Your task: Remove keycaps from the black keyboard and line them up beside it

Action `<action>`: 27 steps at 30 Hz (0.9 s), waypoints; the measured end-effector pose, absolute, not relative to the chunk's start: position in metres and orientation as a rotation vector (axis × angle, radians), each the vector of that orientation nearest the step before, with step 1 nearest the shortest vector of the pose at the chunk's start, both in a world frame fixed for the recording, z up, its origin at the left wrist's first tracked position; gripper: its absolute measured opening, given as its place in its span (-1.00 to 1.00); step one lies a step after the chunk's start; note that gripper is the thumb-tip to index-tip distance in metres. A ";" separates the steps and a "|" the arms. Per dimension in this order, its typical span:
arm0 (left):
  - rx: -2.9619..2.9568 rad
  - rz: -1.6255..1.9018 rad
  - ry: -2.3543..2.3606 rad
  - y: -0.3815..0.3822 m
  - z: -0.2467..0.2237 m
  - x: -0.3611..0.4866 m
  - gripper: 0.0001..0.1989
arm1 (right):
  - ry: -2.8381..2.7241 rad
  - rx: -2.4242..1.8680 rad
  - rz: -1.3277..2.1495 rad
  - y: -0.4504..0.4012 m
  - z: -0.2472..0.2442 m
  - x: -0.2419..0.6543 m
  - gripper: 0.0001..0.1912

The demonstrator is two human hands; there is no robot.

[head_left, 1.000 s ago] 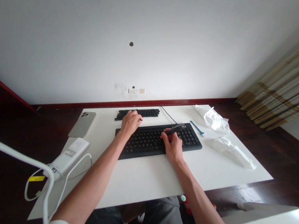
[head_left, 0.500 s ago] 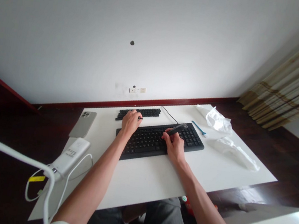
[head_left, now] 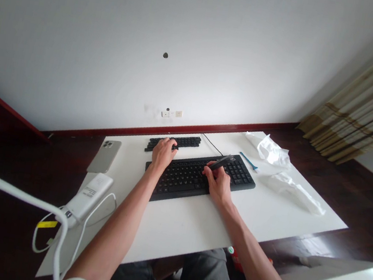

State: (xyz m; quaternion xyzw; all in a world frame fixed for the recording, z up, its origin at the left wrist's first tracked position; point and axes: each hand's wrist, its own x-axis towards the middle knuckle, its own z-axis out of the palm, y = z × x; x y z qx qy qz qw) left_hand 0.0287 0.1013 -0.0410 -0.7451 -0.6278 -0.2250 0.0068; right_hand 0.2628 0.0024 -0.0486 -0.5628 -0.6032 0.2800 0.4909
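Edges, L to R: table [head_left: 180, 225] has its left edge lined by a phone [head_left: 104, 158] and a power bank [head_left: 88, 196], white cable [head_left: 11, 189] looping over the near-left corner. White top shows between power bank and left forearm. Broad strip of it runs between keyboard [head_left: 180, 179] and near edge; right forearm crosses that edge. Narrow gap between keyboard and the black key rows [head_left: 189, 142] behind. Right side: blue stick tool [head_left: 248, 161], then two crumpled bags [head_left: 272, 150] [head_left: 296, 192] near the right edge, bare top toward the near-right corner.

Keyboard: mid-table, lying flat, slightly skewed, full-size, pale legends on the keys, number pad on the right. Left hand [head_left: 164, 152] covers its far-left part, fingers bent at the key rows; dark on dark at the fingertips, can't tell if they're pinching a piece. Right hand [head_left: 217, 179] is over the keys left of the number pad, thumb and fingers clamped on a black tool [head_left: 221, 162], slanted up to the right.

Materials: phone pale, rounded corners; power bank white, printed, boxy; key rows ragged-ended; keyboard matte black; blue tool slim, plastic-looking; bags thin, whitish, wrinkled
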 end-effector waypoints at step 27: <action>-2.391 -0.797 -1.920 0.089 -0.019 0.035 -0.90 | -1.454 -1.368 0.673 0.003 -0.050 0.263 -0.67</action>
